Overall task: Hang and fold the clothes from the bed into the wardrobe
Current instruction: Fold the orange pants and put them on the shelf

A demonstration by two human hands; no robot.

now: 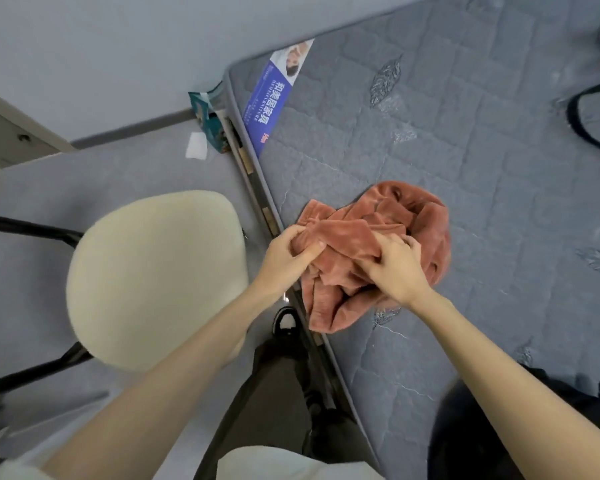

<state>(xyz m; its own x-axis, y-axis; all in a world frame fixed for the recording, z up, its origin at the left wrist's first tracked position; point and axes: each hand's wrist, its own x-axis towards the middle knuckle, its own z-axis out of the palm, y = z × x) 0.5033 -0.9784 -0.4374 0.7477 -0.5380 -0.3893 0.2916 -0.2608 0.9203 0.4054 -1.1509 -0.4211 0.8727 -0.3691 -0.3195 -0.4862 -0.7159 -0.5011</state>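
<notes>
A crumpled rust-pink ribbed garment lies near the left edge of the grey quilted mattress. My left hand pinches a fold of the cloth at its left side, over the bed's edge. My right hand grips a bunch of the same garment near its middle, fingers curled into the fabric. Part of the garment hangs toward me over the mattress edge. No wardrobe is in view.
A cream padded chair on black legs stands on the floor left of the bed. A teal box and a white sheet lie by the wall. A black hanger rests on the mattress at far right; dark clothing lies lower right.
</notes>
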